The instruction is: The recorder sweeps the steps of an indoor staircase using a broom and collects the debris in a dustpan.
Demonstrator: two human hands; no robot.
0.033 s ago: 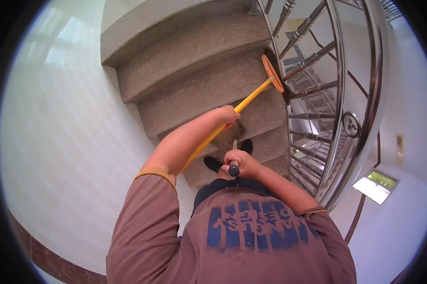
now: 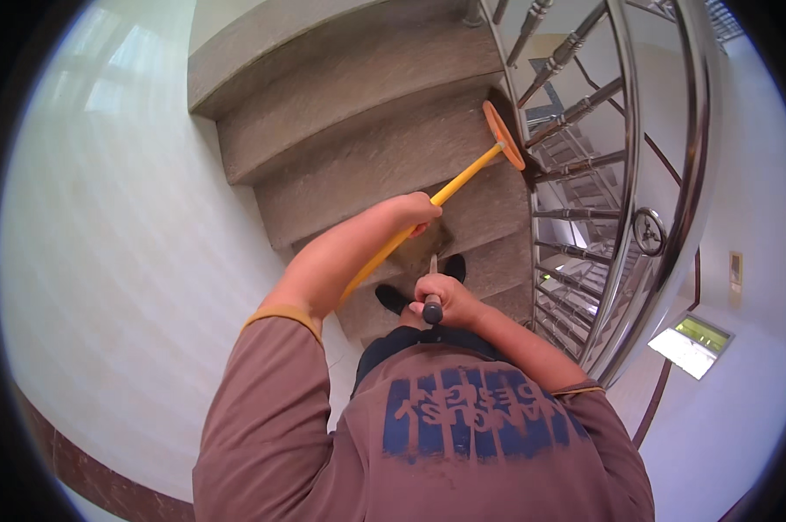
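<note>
My left hand [image 2: 417, 213] is closed around a long yellow pole [image 2: 468, 178]. At its far end is a narrow, elongated orange head [image 2: 503, 135], beside the foot of the metal railing; its exact kind cannot be told. The pole's other end runs down behind my left forearm. Close to my waist, my right hand [image 2: 445, 300] grips a stick [image 2: 432, 311] whose dark rounded end points up toward me. The stick's lower part runs down between my shoes, near a brownish patch [image 2: 429, 244] on the stairs that I cannot make out.
Grey-brown stone steps [image 2: 358, 104] rise ahead of me. A shiny metal railing [image 2: 615, 165] with turned bars runs along the right, with lower flights showing through it. A pale wall [image 2: 132, 226] stands at the left. My dark shoes [image 2: 395, 299] are on a step.
The view has shifted very slightly. Both hands keep their holds, and the yellow pole and orange head stay in practically the same place.
</note>
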